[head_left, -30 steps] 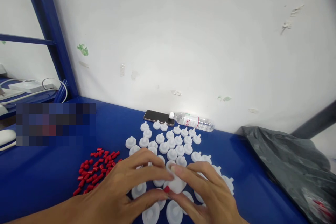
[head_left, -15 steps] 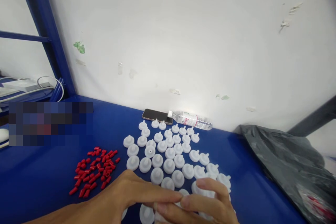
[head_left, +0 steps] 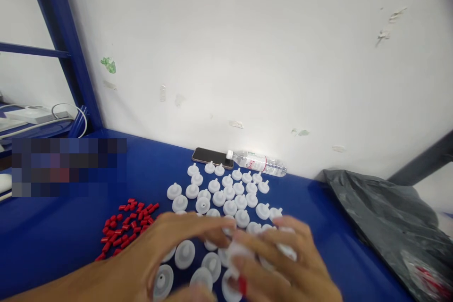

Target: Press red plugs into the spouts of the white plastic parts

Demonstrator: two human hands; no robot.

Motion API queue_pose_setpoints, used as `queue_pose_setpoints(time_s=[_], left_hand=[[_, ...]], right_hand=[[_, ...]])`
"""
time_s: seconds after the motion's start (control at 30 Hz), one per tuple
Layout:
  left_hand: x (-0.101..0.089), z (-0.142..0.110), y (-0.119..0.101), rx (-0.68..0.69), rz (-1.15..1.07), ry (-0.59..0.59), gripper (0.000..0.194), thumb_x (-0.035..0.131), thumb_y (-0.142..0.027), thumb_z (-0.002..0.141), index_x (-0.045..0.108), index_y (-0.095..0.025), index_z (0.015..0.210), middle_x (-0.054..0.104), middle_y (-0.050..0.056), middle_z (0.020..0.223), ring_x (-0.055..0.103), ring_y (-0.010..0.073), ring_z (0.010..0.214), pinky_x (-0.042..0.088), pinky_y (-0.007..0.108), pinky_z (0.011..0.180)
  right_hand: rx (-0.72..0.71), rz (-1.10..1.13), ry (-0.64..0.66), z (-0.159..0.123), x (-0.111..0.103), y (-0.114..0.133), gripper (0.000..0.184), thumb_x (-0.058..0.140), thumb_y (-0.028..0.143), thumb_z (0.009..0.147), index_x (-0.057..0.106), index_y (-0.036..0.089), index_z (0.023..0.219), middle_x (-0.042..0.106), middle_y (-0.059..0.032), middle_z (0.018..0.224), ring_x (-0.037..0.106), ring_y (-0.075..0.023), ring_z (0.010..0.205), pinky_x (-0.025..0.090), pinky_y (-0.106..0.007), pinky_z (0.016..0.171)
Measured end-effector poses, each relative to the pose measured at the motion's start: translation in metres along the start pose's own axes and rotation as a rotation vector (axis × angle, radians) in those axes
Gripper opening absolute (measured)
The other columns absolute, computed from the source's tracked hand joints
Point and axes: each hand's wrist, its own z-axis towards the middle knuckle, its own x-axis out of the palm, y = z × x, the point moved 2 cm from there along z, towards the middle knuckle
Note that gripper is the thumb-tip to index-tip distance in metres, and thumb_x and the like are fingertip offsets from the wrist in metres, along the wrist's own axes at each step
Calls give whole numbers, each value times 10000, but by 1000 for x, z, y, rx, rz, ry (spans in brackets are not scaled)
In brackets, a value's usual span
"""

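Observation:
My two hands meet low in the view over a spread of white round plastic caps on the blue table. My right hand, smeared by motion, is closed round a white cap with a small red piece at its lower edge. My left hand reaches in from the left; its forefinger stretches to the top of that cap and its thumb lies low, both blurred. A pile of small red plugs lies just left of my left hand.
A dark phone and a lying clear water bottle rest against the white wall behind the caps. A crumpled black plastic bag covers the table's right side. A blue frame post stands at the left, with cables and white devices beyond it.
Both hands have moved up and away from the bottom edge and now cover the nearest rows of caps. They are blurred by motion. The red piece shows again by my right thumb.

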Motion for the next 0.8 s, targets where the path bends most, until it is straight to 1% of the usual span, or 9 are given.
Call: queue_pose_setpoints(time_s=[0.03, 0.1, 0.17, 0.27, 0.33, 0.43, 0.57, 0.7, 0.8], left_hand=[[-6, 9, 4, 26, 51, -17, 488, 698, -425, 965, 582, -396, 1438, 788, -33, 1243, 752, 196, 1103, 596, 261, 943], [-16, 29, 16, 49, 152, -82, 239, 563, -264, 1031, 669, -320, 1239, 794, -34, 1088, 740, 156, 983, 582, 244, 867], [-25, 46, 32, 86, 241, -146, 203, 511, -210, 1033, 694, -242, 1116, 769, 5, 998, 699, 167, 933, 561, 276, 838], [-33, 60, 56, 44, 403, -159, 252, 473, -259, 1030, 717, -201, 1048, 758, 55, 989, 645, 229, 985, 536, 360, 876], [-35, 63, 69, -46, 488, -102, 301, 456, -319, 1022, 729, -192, 1018, 760, 80, 1009, 626, 264, 1008, 525, 407, 900], [-35, 61, 80, -152, 542, -24, 308, 480, -367, 979, 733, -193, 949, 760, 97, 970, 626, 298, 965, 511, 450, 869], [-34, 60, 89, -228, 565, 43, 297, 552, -420, 916, 724, -231, 765, 752, 75, 798, 646, 295, 809, 482, 420, 733], [-37, 61, 90, -266, 546, 37, 319, 544, -413, 934, 780, -255, 788, 768, 45, 727, 665, 262, 680, 461, 373, 643], [-38, 62, 81, -223, 497, -31, 392, 482, -468, 1011, 812, -258, 986, 831, 46, 920, 737, 264, 845, 528, 384, 790]], right_hand=[[67, -4, 91, 5, 0, -12, 122, 729, 252, 985, 747, 287, 1101, 834, 32, 1137, 743, -159, 876, 538, -358, 1005], [248, -46, 97, 10, -4, -43, 57, 713, 261, 990, 708, 268, 1047, 809, -27, 1188, 731, -206, 1030, 546, -375, 949], [438, -109, 99, 5, -9, -77, 153, 712, 412, 980, 703, 269, 1035, 767, -63, 1252, 705, -258, 1143, 538, -417, 981], [770, -193, 204, -17, -11, -125, 318, 663, 577, 920, 724, 274, 992, 763, -66, 1086, 717, -280, 1009, 545, -425, 895], [859, -192, 286, -33, -8, -146, 356, 661, 586, 881, 741, 261, 1003, 771, -66, 967, 732, -285, 877, 548, -425, 794], [914, -167, 392, -54, -2, -163, 299, 682, 535, 839, 748, 264, 946, 791, -43, 872, 758, -284, 819, 546, -401, 730], [924, -133, 478, -67, 5, -169, 252, 691, 511, 834, 752, 283, 923, 813, -8, 846, 783, -264, 792, 555, -361, 683], [852, -196, 383, -56, 2, -163, 378, 630, 572, 907, 740, 245, 1063, 817, -71, 986, 776, -320, 931, 572, -449, 814], [736, -218, 290, -40, -1, -145, 369, 542, 548, 1000, 729, 243, 1090, 794, -91, 1100, 734, -320, 1066, 530, -496, 979]])
